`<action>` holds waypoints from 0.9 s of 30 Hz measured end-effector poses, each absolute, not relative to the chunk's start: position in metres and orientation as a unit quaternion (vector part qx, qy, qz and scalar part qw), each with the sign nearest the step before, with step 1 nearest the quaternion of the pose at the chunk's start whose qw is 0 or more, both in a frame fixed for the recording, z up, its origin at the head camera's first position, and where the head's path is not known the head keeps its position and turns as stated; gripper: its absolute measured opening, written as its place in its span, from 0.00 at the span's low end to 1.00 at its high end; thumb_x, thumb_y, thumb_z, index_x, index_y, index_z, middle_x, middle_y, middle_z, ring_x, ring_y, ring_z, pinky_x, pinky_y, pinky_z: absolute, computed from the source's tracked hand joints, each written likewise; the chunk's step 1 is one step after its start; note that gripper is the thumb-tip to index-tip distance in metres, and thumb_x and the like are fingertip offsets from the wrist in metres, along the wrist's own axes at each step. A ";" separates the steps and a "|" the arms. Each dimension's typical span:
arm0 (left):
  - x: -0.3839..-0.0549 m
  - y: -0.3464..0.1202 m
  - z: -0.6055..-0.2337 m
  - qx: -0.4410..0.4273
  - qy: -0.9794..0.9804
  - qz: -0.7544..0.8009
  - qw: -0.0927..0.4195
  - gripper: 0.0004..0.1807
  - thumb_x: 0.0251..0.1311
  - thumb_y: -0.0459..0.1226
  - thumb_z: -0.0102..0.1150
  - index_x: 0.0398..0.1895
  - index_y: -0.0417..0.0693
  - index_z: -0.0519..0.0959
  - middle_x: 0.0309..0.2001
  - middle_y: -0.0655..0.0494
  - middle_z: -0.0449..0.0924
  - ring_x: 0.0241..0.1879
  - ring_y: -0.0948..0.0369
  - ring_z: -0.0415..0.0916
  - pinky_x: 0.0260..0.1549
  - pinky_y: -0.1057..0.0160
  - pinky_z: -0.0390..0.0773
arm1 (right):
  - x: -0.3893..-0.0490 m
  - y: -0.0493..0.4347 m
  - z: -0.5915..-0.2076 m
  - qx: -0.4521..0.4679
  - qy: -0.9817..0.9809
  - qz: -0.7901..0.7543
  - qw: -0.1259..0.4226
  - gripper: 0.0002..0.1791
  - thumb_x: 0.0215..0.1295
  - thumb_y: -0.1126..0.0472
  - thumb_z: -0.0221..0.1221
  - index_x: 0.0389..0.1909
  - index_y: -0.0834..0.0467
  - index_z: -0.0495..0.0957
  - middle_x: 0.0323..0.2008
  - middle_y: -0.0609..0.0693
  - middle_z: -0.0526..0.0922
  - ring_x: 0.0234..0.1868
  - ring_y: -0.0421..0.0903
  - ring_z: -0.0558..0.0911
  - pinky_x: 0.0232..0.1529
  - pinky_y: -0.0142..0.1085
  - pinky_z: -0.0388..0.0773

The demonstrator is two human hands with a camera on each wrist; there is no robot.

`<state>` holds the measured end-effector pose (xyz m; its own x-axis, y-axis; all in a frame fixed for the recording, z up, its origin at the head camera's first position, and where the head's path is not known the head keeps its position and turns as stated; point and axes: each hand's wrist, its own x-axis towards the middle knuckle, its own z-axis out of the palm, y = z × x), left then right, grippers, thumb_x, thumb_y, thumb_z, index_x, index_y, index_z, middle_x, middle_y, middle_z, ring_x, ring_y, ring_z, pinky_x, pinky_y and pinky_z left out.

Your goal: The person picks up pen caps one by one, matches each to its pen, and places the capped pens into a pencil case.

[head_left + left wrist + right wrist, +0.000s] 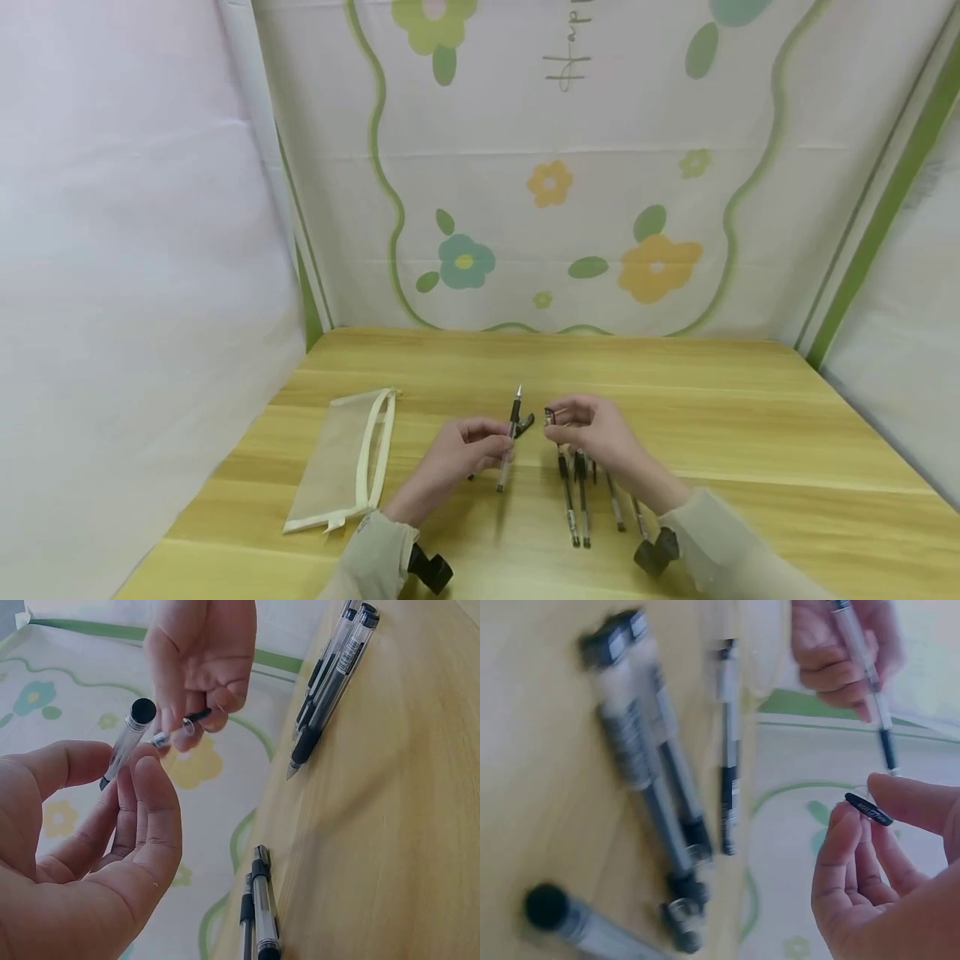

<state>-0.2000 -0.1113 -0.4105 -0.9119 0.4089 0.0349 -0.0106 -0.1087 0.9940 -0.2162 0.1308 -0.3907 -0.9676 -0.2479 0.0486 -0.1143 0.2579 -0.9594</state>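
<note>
My left hand (457,457) pinches an uncapped clear-barrelled gel pen (515,412) between thumb and fingers, its metal tip pointing up and away. Facing it, my right hand (600,432) holds a small pen cap (868,809) with a black clip between thumb and fingertips. In the head view, a narrow gap separates cap and pen tip. Below the right hand lie several similar pens (567,498) on the table, one showing a bare tip in the left wrist view. Capped pens (262,900) also lie behind the left hand, mostly covered by it in the head view.
A pale mesh pouch (330,458) with a cream zipper edge lies on the wooden table (675,383), left of the left hand. A white cloth with printed flowers (495,183) hangs behind the table, and white sheets flank both sides.
</note>
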 end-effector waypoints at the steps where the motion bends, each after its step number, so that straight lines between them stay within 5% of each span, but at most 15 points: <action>1: -0.199 -0.112 -0.411 0.152 0.655 0.726 0.142 0.14 0.64 0.35 0.64 0.49 0.35 0.81 0.45 0.38 0.81 0.44 0.47 0.81 0.47 0.53 0.81 | -0.214 0.130 -0.389 -0.115 0.787 -0.604 0.056 0.20 0.58 0.65 0.70 0.51 0.62 0.79 0.38 0.55 0.84 0.38 0.59 0.82 0.36 0.49 0.82; 10: -0.198 -0.112 -0.410 0.161 0.666 0.715 0.144 0.13 0.63 0.35 0.65 0.47 0.37 0.82 0.44 0.38 0.81 0.41 0.50 0.81 0.45 0.54 0.82 | -0.209 0.139 -0.382 -0.096 0.745 -0.658 0.051 0.21 0.59 0.65 0.69 0.53 0.65 0.78 0.40 0.59 0.84 0.37 0.51 0.82 0.39 0.48 0.82; 18: -0.199 -0.108 -0.413 0.162 0.655 0.720 0.160 0.12 0.63 0.33 0.64 0.47 0.35 0.81 0.45 0.36 0.80 0.45 0.40 0.79 0.44 0.55 0.83 | -0.218 0.155 -0.381 -0.083 0.706 -0.697 0.089 0.24 0.64 0.62 0.66 0.55 0.70 0.70 0.41 0.58 0.84 0.37 0.51 0.83 0.45 0.48 0.82; 27: -0.199 -0.103 -0.413 0.163 0.692 0.687 0.152 0.15 0.65 0.36 0.62 0.50 0.35 0.81 0.44 0.33 0.81 0.37 0.52 0.81 0.41 0.55 0.83 | -0.230 0.165 -0.384 -0.065 0.671 -0.731 0.107 0.22 0.65 0.63 0.65 0.53 0.71 0.71 0.40 0.61 0.83 0.36 0.51 0.85 0.43 0.42 0.83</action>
<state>-0.1988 -0.1035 -0.4127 -0.9010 0.4336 0.0132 0.0162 0.0032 0.9999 -0.2302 0.1654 -0.3844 -0.9687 -0.2432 -0.0488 0.0695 -0.0771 -0.9946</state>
